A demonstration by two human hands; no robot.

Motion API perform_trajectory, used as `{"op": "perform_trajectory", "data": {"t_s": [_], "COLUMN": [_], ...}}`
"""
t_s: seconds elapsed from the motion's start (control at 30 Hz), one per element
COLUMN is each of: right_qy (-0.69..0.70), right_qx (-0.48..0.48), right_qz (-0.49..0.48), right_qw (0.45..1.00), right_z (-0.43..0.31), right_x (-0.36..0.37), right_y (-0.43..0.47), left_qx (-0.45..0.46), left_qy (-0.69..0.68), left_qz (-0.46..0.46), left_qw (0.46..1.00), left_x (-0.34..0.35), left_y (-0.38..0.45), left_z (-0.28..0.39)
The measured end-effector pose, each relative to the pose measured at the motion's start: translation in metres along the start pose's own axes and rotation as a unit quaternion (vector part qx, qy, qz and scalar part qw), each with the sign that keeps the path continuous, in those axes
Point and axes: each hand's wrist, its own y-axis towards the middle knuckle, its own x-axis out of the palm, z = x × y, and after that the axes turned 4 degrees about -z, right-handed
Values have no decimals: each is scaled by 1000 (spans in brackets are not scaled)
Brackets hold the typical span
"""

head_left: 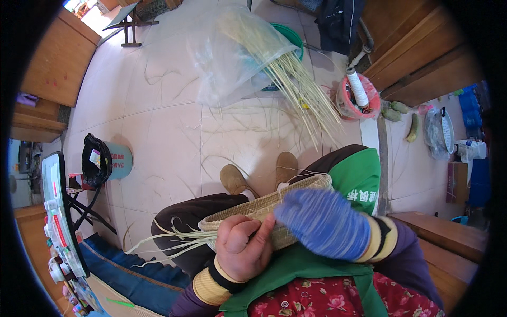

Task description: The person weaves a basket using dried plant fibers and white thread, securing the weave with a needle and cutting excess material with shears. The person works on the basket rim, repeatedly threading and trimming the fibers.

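Observation:
An oblong woven straw basket lies across the lap, over dark trousers and a green apron. At its near rim my bare left hand has thumb and fingers closed, with pale straw strands trailing out to the left of it. In a blue striped knit glove, my right hand is closed at the basket's near side, close to the left fingertips. A thin strand rises near the glove. What the gloved fingers grip is hidden.
Beyond the feet, a clear plastic bag holds long straw stalks. A red bucket with a white thread spool stands right of it. A lined waste bin and a cluttered table are at left. Loose strands litter the tiles.

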Motion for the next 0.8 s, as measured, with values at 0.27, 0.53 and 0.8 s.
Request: {"op": "perform_trajectory", "data": {"t_s": [0.27,0.53,0.8], "right_qy": [0,-151,24], "right_qx": [-137,-354,-137], "right_qz": [-299,-245,-385], "right_qw": [944,890,912], "right_z": [46,80,65], "right_x": [10,35,21], "right_y": [94,114,122], "left_qx": [-2,-8,10], "left_qy": [12,11,15], "left_qz": [8,1,2], "left_qw": [1000,1000,1000], "left_x": [2,1,4], "left_y": [-1,2,1], "left_z": [6,3,2]}}
